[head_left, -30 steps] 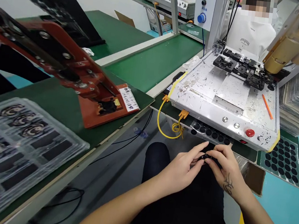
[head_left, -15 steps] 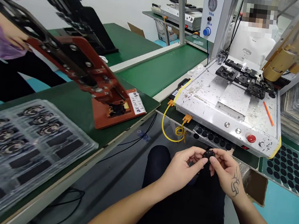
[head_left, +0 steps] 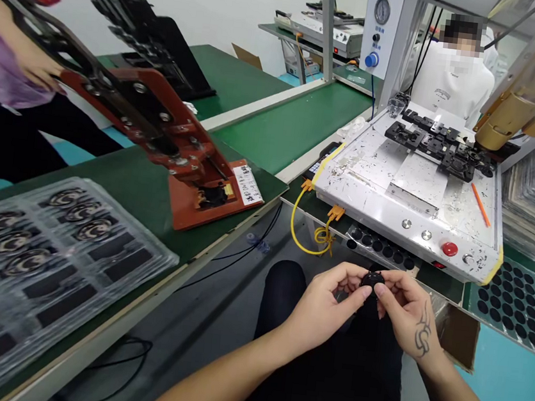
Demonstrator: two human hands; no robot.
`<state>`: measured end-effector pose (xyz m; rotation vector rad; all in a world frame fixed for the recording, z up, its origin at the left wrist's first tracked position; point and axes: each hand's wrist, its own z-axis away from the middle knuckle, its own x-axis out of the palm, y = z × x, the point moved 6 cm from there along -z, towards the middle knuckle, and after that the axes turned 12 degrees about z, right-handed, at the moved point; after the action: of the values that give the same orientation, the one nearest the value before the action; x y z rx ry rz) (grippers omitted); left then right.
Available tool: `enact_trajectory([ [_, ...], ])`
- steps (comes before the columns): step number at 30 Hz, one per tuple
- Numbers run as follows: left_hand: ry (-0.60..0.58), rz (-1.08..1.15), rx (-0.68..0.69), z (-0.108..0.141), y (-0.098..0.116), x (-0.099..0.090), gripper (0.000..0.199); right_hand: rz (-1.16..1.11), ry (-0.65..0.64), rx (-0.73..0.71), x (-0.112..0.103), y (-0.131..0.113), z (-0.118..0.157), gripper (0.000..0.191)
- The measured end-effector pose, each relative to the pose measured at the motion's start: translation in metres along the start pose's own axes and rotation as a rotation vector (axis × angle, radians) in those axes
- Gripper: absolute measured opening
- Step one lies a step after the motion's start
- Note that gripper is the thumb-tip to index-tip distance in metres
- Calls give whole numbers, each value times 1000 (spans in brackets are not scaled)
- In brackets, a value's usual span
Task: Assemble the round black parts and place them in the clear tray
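Observation:
A small round black part (head_left: 372,279) is pinched between both hands above my lap. My left hand (head_left: 330,304) grips its left side between thumb and fingers. On the other side, the thumb and fingers of my right hand (head_left: 403,306) close on the same part. What the part is exactly I cannot make out, and the fingertips cover its edges. Just beyond the hands, a strip of black discs (head_left: 378,246) lies under the front of a white machine (head_left: 393,195) with black fixtures (head_left: 440,146) on top.
To the left, a red toggle-clamp jig (head_left: 200,199) stands on a green table beside a clear plastic tray (head_left: 66,268) of parts. A sheet of black discs (head_left: 510,299) lies at right. An orange stick (head_left: 480,204) rests on the machine. One person stands left; another sits behind the machine.
The view has shifted slightly. Both hands stay nearly in place, still pinching the round black part, which appears a little more tilted.

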<state>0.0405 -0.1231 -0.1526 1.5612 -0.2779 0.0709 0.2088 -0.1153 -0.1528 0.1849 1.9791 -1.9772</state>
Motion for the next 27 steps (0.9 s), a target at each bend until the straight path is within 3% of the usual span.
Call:
enact_trajectory([
  [14, 49, -114, 161, 9, 12, 2, 12, 108, -35, -107, 7, -5, 0, 24],
  [17, 104, -266, 278, 17, 30, -17, 14, 75, -99, -174, 8, -3, -2, 40],
  [19, 301, -433, 381, 28, 53, -61, 17, 66, -132, -220, 5, 5, -4, 55],
  [21, 657, -636, 446, 56, 83, -129, 21, 189, -107, -200, -2, 23, -10, 52],
  [23, 1068, -880, 388, 105, 111, -204, 28, 318, -73, -140, -9, 47, -17, 50],
  [24, 1251, -996, 268, 133, 121, -240, 33, 347, -61, -112, -12, 58, -21, 50],
  [25, 1407, -1092, 62, 162, 126, -273, 36, 362, -60, -92, -13, 68, -25, 50],
  [26, 1502, -1148, -200, 189, 125, -303, 38, 361, -65, -83, -13, 75, -29, 50],
  [27, 1544, -1133, -326, 213, 124, -327, 36, 349, -79, -82, -11, 80, -33, 51],
])
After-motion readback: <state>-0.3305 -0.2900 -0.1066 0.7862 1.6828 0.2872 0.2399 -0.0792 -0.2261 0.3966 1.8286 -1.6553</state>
